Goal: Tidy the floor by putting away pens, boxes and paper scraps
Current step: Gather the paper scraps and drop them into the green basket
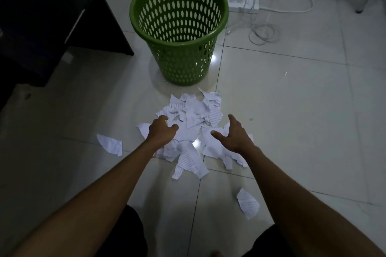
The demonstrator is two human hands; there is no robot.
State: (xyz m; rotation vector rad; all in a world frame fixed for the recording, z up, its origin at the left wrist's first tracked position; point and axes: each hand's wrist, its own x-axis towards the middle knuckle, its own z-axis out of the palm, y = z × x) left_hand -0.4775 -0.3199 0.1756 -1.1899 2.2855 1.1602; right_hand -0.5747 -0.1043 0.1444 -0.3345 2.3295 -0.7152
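Flanking scrap pile (194, 115): left hand (161, 130), right hand (234, 135); elongated toward basket (183, 64).

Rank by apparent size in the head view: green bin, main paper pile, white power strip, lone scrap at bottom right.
1. green bin
2. main paper pile
3. white power strip and lone scrap look alike; the scrap is nearer the camera, so unranked.

Green bin (179, 64) with oval holes at upper centre. White scraps (192, 131), some blue-lined, at centre. Pale grey tiles (292, 110). Black cabinet (41, 16) at upper left.
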